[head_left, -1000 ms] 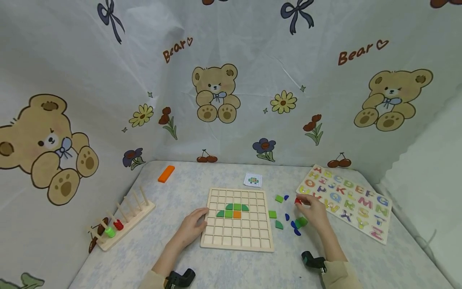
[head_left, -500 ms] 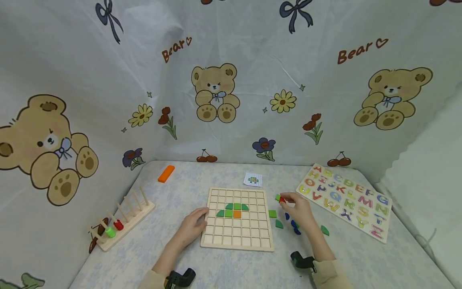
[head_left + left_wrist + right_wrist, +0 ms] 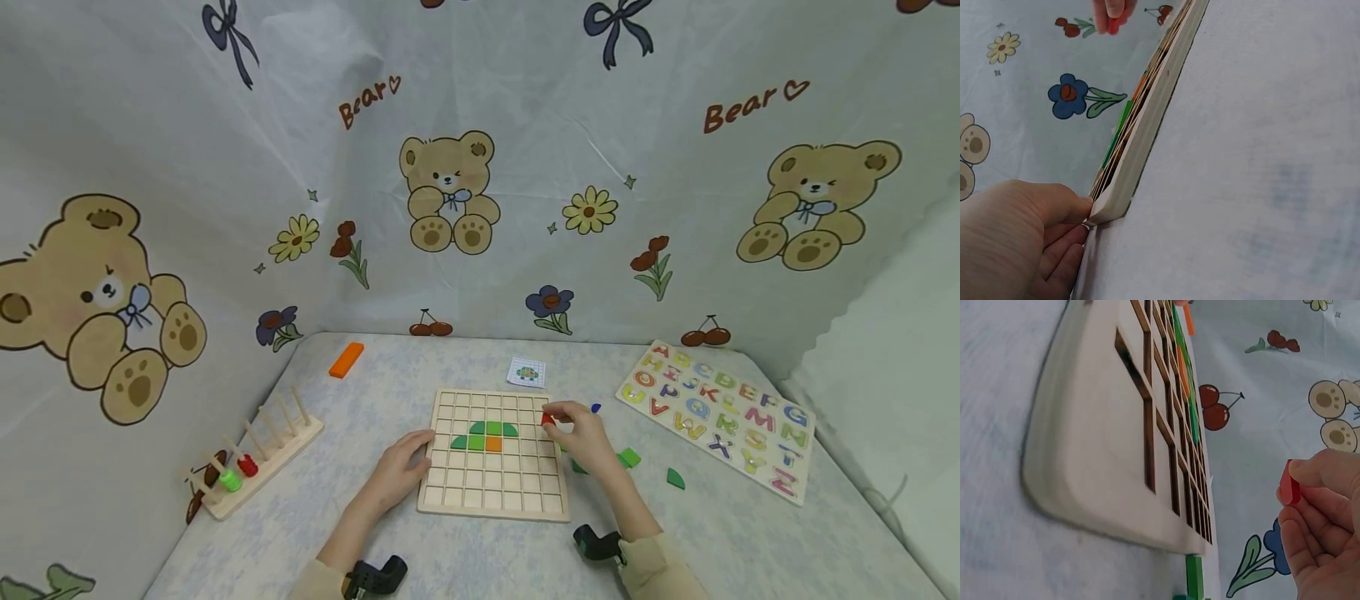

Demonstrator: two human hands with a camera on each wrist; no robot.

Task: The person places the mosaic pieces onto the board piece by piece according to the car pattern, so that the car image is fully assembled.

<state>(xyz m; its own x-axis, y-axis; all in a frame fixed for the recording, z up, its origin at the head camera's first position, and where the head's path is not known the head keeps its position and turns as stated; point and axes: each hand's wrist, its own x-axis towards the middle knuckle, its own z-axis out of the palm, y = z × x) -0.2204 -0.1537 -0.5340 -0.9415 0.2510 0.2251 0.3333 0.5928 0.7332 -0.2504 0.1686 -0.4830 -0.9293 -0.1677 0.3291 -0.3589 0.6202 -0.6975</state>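
Observation:
A square wooden grid board (image 3: 491, 502) lies on the table, holding several green pieces (image 3: 476, 444) and one orange square (image 3: 493, 445) in its cells. My left hand (image 3: 399, 473) holds the board's left edge, its thumb on the rim and fingers beside it in the left wrist view. Between thumb and fingers, my right hand (image 3: 585, 437) pinches a small red piece (image 3: 1289, 483). That hand is over the board's upper right edge, with the piece raised above the surface in the right wrist view. Part of the loose pieces is hidden behind the right hand and forearm.
Loose green pieces (image 3: 630, 457) and a blue piece (image 3: 596, 407) lie right of the board. A pattern card (image 3: 527, 372) sits behind it. Farther right is an alphabet board (image 3: 718, 417); at left stand a peg rack (image 3: 266, 467) and an orange block (image 3: 347, 360).
My right hand has carried the red piece leftward from the loose pieces to the board's upper right edge. The left hand has stayed at the board's left edge.

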